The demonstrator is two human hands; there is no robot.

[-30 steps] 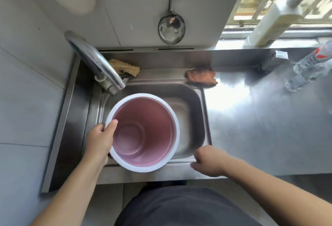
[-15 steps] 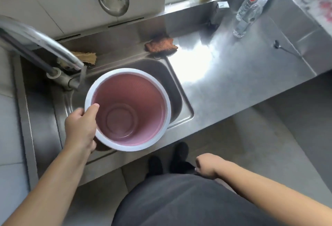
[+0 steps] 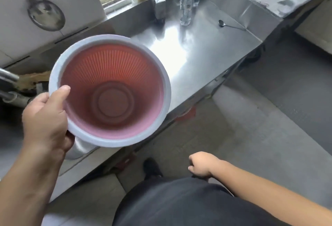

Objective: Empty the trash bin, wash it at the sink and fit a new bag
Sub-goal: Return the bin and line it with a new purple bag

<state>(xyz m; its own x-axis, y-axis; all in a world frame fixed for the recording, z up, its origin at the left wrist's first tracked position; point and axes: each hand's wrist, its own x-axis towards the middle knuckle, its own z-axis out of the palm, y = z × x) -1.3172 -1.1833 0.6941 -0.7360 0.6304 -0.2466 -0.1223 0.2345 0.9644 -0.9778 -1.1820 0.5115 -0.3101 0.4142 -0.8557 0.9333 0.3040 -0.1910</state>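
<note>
Bin (image 3: 115,98), likely light, stiff, possibly slick: left hand (image 3: 45,119) pinches its eight-o'clock rim; right hand (image 3: 201,164) curls loosely, idle.

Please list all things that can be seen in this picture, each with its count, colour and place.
trash bin: one, pink inside with white rim, held above the sink edge, no bag in it
ladle: one, silver, hanging on the wall
bottles: two, clear, at the counter back
spoon: one, silver, on the counter at right
counter: one, steel
tap: one, steel, at left edge
left hand: grips the bin rim
right hand: loosely curled, holds nothing
</note>
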